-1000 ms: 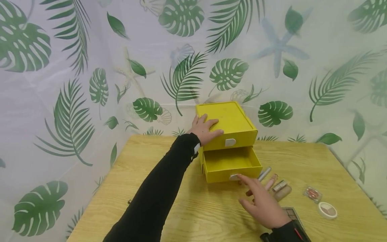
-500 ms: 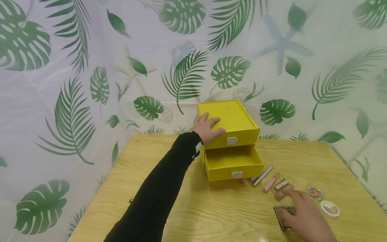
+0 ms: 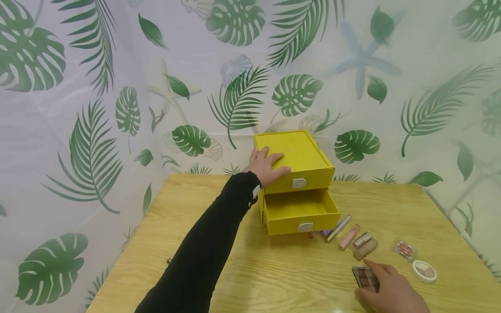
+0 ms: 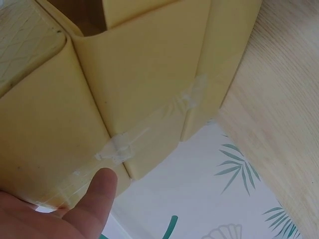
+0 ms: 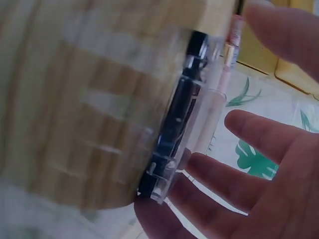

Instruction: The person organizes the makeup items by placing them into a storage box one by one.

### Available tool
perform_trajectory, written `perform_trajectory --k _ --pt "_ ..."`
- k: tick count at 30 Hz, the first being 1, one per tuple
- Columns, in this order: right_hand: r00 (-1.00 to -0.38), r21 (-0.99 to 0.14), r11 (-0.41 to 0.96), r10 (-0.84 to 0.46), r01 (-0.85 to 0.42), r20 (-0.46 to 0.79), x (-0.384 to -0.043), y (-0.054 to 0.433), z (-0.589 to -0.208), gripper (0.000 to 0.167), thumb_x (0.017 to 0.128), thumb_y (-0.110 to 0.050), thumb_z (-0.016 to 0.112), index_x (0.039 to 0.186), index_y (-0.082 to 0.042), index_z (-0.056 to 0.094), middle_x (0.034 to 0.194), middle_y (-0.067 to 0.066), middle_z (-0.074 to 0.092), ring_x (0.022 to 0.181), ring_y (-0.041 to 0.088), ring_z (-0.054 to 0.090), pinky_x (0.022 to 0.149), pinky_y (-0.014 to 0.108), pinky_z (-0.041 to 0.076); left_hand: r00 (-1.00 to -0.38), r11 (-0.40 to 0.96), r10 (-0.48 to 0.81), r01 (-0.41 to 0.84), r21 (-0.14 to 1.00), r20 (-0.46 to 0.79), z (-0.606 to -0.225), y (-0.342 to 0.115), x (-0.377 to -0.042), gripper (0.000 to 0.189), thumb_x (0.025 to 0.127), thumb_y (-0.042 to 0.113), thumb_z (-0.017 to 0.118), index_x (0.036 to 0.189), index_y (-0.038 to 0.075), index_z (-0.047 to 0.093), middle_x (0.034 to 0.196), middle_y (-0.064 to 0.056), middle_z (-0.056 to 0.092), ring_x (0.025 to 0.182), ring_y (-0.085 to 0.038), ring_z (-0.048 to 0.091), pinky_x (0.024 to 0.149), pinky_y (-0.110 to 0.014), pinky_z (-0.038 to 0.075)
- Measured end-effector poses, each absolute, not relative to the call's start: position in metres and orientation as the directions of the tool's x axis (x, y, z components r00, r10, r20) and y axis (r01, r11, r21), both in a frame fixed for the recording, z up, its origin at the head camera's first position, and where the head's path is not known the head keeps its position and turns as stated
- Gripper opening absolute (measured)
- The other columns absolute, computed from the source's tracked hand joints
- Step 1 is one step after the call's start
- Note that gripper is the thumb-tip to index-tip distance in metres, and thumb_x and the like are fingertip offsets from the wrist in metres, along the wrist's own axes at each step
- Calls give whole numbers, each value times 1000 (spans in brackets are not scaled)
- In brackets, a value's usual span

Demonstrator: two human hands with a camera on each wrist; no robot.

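My left hand (image 3: 267,167) rests, fingers spread, on the top and left side of a yellow two-drawer box (image 3: 291,150). In the left wrist view its finger touches the box's taped side (image 4: 144,89). The lower drawer (image 3: 303,224) is pulled out, with bare yellow inside; the upper one is in. At the lower right, my right hand (image 3: 395,289) is over a dark-framed eyeshadow palette (image 3: 365,278) lying on the table. In the right wrist view, fingertips touch or nearly touch the edge of the palette (image 5: 177,124), while the thumb stands apart from it.
On the wooden table (image 3: 270,278), beside the drawer, lie a silver tube (image 3: 339,228), a pink tube (image 3: 349,237), a lipstick-like tube (image 3: 362,239) and a brownish one (image 3: 365,249). Farther right are a clear red compact (image 3: 405,250) and a round white compact (image 3: 424,271). Leaf-patterned cloth (image 3: 235,100) stands behind.
My right hand has left the lower drawer's white tab and moved right and down to the eyeshadow palette. The left hand has stayed on the box; the drawer remains out.
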State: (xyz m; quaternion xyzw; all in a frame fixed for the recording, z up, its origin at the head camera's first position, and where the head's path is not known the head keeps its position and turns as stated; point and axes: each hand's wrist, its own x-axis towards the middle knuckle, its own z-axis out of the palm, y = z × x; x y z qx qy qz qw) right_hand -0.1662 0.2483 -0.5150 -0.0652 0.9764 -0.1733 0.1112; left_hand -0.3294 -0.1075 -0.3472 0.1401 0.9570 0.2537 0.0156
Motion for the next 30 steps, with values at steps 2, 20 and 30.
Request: perform_trajectory --k 2,20,30 --pt "-971 -320 944 -140 -73 -191 -166 244 -514 96 81 -66 72 145 2 49 128 35 52 106 53 58 72 61 53 -960 832 277 264 487 48 -346 -107 -330 69 99 62 50 158 29 39 169 -9 10 154 -35 -3 119 -56 21" --pt "-964 -303 942 -201 -142 -173 -168 221 -508 54 79 -29 74 128 -7 67 117 18 59 90 31 62 68 49 53 -961 827 271 260 499 51 -349 -107 -328 68 99 61 51 158 29 39 169 -9 9 154 -36 -5 119 -57 21" --pt "-921 -524 827 -345 -205 -183 -167 191 -491 47 84 -27 74 127 -9 67 118 5 67 95 20 62 80 46 52 -961 825 272 261 502 53 -349 -105 -328 68 98 61 51 157 28 40 169 -9 10 154 -35 -4 120 -57 20"
